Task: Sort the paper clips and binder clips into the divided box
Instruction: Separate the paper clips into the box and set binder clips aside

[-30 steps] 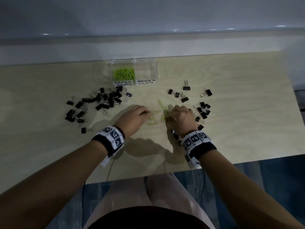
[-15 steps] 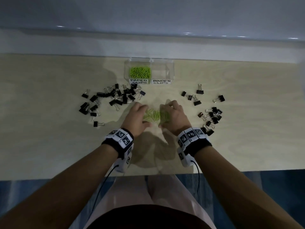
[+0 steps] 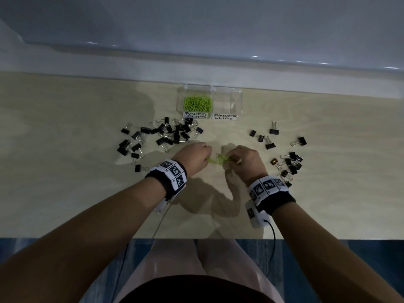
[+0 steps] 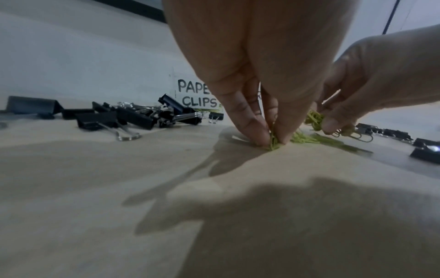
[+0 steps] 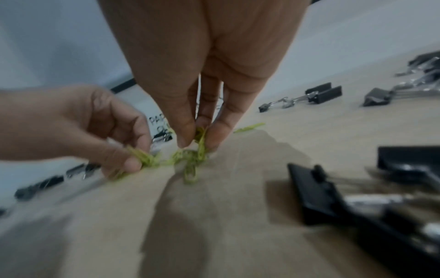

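A small bunch of green paper clips (image 3: 219,160) lies on the table between my hands. My left hand (image 3: 194,157) pinches some of these clips (image 4: 273,141) against the table with thumb and fingertips. My right hand (image 3: 242,159) pinches another tuft of them (image 5: 200,139), with one clip dangling below. The clear divided box (image 3: 238,99) stands at the back centre; its compartment labelled PAPER CLIPS holds a heap of green clips (image 3: 197,103), and the one labelled BINDER CLIPS looks empty. Black binder clips (image 3: 166,133) lie scattered left of my hands, more binder clips (image 3: 289,162) to the right.
The light wooden table (image 3: 65,193) ends at a near edge close to my lap, with a pale wall ledge (image 3: 109,68) behind the box. One brownish binder clip (image 3: 274,161) lies among the right-hand group. Cables hang from both wristbands.
Both hands have drawn the loose green clips together into a tight bunch and now pinch them. The head view has shifted, so the box sits more to the centre.
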### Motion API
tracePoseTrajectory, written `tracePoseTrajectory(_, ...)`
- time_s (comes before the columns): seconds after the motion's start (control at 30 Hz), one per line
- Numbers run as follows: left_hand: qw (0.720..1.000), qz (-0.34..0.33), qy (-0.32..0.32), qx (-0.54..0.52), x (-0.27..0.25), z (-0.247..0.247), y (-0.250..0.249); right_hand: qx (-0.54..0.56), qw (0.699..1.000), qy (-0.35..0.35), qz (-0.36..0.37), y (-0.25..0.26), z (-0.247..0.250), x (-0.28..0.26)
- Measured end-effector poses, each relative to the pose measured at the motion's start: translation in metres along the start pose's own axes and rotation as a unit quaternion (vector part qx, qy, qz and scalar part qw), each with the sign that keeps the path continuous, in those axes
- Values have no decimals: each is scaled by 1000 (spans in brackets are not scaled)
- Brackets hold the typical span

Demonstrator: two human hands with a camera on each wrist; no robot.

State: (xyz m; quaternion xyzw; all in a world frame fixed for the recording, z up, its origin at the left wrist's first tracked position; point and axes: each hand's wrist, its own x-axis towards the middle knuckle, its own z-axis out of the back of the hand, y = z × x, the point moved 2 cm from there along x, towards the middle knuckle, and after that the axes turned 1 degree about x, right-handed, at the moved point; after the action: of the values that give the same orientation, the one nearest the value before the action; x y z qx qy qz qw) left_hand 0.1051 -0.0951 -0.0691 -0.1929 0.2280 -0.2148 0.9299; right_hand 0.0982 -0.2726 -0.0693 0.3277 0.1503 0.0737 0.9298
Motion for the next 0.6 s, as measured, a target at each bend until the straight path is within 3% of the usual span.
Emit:
tracePoseTrajectory(0.13, 993, 23, -35, -111, -4, 6, 7, 113, 990, -40, -79, 10, 17, 16)
tracePoseTrajectory(0.23, 975, 54, -68, -204, -3, 15, 11, 169, 981, -45, -86, 32, 30, 48)
tracePoseTrajectory(0.43, 938, 75, -174, -292, 8, 72, 26, 98, 994, -49, -24, 85, 31, 129)
tracePoseTrajectory(0.53, 922, 79, -236, -297, 20, 103, 39, 39, 999, -31, -13, 89, 30, 141)
tracePoseTrajectory(0.6, 920, 78, -255, -288, 33, 117, 45, 30, 998, -59, 15, 83, 38, 130)
